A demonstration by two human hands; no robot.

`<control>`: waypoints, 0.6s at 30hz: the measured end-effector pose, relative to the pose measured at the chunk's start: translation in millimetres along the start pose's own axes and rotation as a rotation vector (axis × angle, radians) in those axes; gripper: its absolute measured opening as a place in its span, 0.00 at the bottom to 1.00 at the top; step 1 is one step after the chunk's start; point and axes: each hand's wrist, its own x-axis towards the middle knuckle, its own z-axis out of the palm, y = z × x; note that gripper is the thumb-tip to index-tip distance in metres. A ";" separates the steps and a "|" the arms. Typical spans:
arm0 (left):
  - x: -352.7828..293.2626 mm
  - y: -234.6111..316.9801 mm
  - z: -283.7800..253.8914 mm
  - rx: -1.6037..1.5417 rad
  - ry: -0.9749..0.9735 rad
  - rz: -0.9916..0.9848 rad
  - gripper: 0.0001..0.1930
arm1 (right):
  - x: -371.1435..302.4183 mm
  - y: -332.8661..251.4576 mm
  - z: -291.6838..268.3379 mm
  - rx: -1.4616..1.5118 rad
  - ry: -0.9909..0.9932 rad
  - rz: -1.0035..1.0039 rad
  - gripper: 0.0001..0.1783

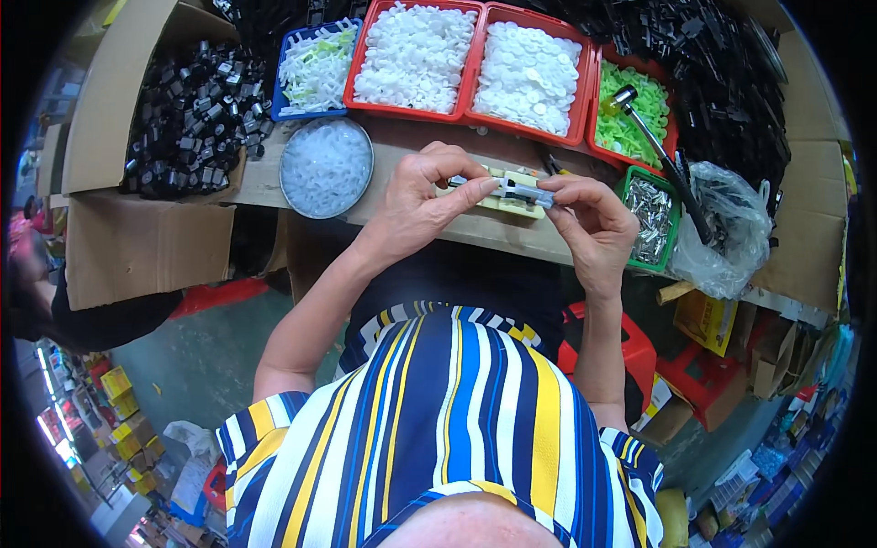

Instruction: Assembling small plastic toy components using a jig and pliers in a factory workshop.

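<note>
Over the near edge of the bench, my left hand [411, 201] pinches one end of a small part [528, 193] of translucent and black plastic. My right hand [596, 228] grips its other end between thumb and fingers. Directly beneath the part sits a cream-coloured block [513, 209], mostly covered by my hands. The part's exact kind is too small to make out. A round bowl [326, 167] of clear plastic pieces stands to the left of my left hand. Nearest my right hand is a green tray [671, 239] of shiny metal pieces.
A hammer [660, 151] leans across a red tray [674, 137] of green pieces. Two red trays [468, 87] hold white discs; a blue tray [278, 87] holds clear and green strips. Cartons [146, 247] flank the bench [388, 146], with black parts [196, 123] in one. A plastic bag [726, 219] lies right.
</note>
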 end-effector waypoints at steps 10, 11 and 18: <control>3.8 -6.2 13.3 0.261 0.198 0.310 0.05 | 8.2 -8.0 -9.1 -0.417 -0.128 0.048 0.13; 3.7 -7.8 13.7 0.287 0.202 0.339 0.05 | 8.9 -8.8 -8.4 -0.420 -0.131 0.050 0.13; 2.9 -14.1 10.3 0.283 0.202 0.358 0.05 | 15.3 -15.3 -1.5 -0.525 -0.210 -0.044 0.12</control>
